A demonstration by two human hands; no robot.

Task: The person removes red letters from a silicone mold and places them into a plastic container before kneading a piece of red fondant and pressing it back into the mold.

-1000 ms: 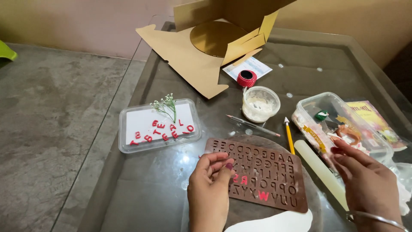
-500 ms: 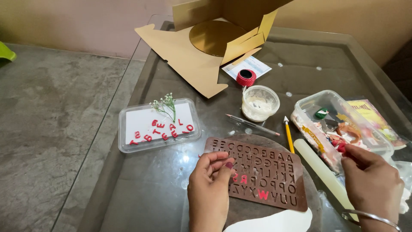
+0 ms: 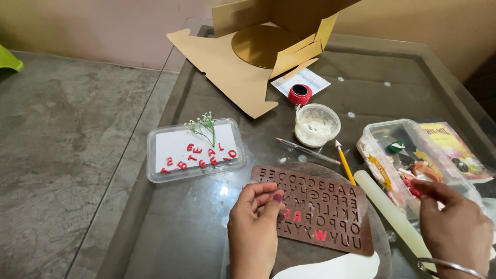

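My left hand (image 3: 254,223) rests with curled fingers on the left edge of a brown letter mould (image 3: 319,207), which lies on a round board; a few of its cavities are filled with red. My right hand (image 3: 455,227) reaches into a clear plastic box of craft bits (image 3: 383,138) at the right, fingertips pinched near something red; what it holds is hidden. A cream rolling pin (image 3: 392,213) lies between the mould and the box. A clear tray (image 3: 194,150) at the left holds several red letters and a small sprig of white flowers.
A white tub (image 3: 316,124), a red spool (image 3: 300,94), a thin tool (image 3: 306,150) and a yellow pencil (image 3: 345,164) lie behind the mould. An opened cardboard box with a gold disc (image 3: 262,45) stands at the back. The glass table's left edge (image 3: 135,170) drops to a grey floor.
My right hand has moved from the mould's right side back into the clear plastic box. My left hand stays on the mould's left edge.
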